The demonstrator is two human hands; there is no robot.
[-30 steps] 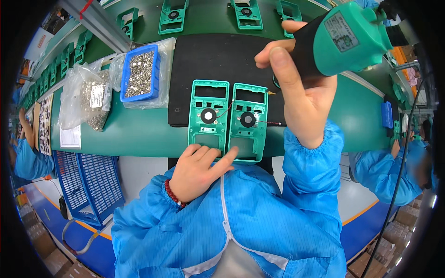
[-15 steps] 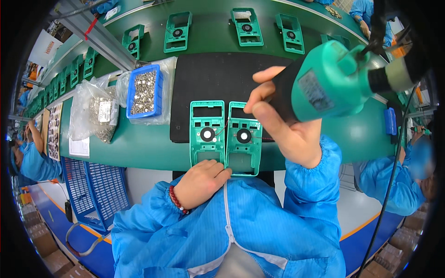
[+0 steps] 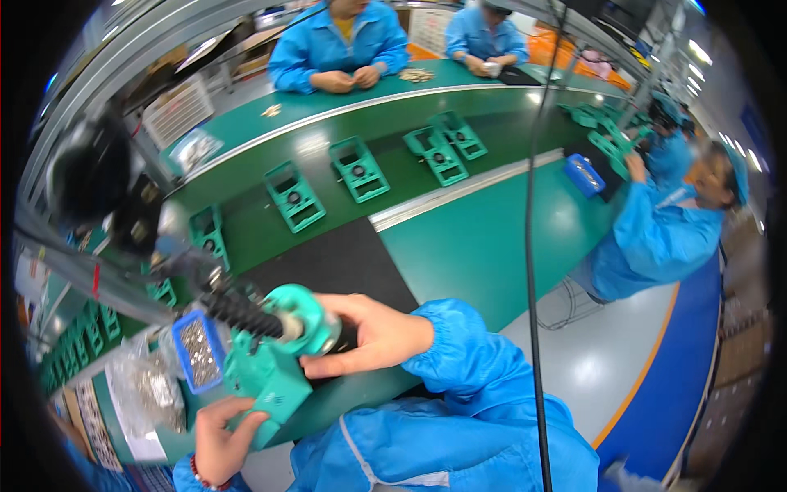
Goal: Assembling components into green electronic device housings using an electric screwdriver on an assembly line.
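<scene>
My right hand [image 3: 373, 332] is wrapped round the black grip of a teal electric screwdriver [image 3: 299, 316]. Its top end points toward the camera, with a coiled black cord [image 3: 246, 307] attached. The tip of the tool is hidden. My left hand [image 3: 225, 435] pinches the lower edge of a teal plastic housing [image 3: 279, 389] between thumb and fingers. The housing is tilted, its smooth outer side partly facing up, just below the screwdriver. Whether a second housing lies under or behind it I cannot tell.
A blue bin [image 3: 185, 362] of small metal parts and a clear bag [image 3: 152, 389] stand left. Beyond lies a black mat [image 3: 328, 262]; several housings sit on the green belt [image 3: 316, 146]. A black cable [image 3: 533, 287] hangs at right. Co-workers sit opposite and to the right.
The view has swung right. My right hand has brought the screwdriver down beside the housing. My left hand, earlier resting on two flat housings, now grips a tilted one.
</scene>
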